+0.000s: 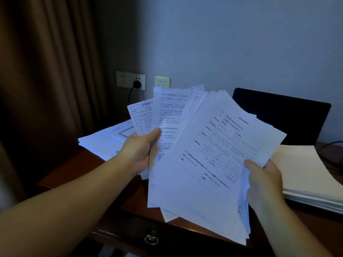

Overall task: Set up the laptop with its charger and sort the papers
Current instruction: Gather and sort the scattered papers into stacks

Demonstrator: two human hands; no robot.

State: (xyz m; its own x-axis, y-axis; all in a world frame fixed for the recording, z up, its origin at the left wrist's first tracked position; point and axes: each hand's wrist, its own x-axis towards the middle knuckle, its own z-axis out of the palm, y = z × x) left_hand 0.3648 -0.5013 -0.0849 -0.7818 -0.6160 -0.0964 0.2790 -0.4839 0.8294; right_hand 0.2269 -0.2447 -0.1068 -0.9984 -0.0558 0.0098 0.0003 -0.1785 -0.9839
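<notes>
A fanned bundle of printed papers [200,164] is lifted above the dark wooden desk [61,175]. My left hand [138,153] grips its left edge, thumb on top of the sheets. My right hand [263,184] pinches the right edge, thumb on the front sheet with a table. Behind the bundle stands the open laptop [289,115], its screen dark. A black plug [137,84] sits in the wall socket [130,80], and its cable drops behind the papers.
More loose sheets [104,140] lie on the desk's left part. A thick neat stack of blank-side-up paper [308,182] lies at the right. A brown curtain [46,71] hangs at the left. A drawer pull [151,239] shows on the desk front.
</notes>
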